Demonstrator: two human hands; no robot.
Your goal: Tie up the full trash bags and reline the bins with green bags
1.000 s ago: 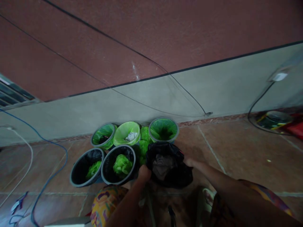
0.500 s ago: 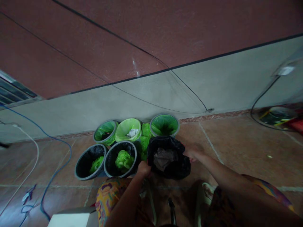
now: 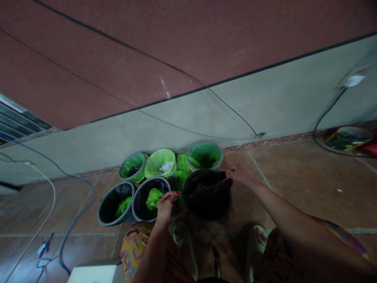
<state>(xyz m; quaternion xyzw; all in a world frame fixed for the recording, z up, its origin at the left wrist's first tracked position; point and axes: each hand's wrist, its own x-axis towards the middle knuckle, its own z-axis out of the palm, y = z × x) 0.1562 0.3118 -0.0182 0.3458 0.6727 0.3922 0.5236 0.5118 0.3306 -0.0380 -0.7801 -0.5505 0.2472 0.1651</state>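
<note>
Bins lined black hold green plastic; hands grip black bag.

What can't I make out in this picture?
All in the head view:
Black bag: its inside is hidden by its own folded plastic.
Back left bin: its dark contents are too small and dim.
White box: cut off by the bottom edge.
Red thing: blurred, and cut off by the right edge.

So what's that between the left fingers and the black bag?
A thin red strip, seen in the head view: it spans the short gap from the left fingers to the edge of the black bag.
</note>
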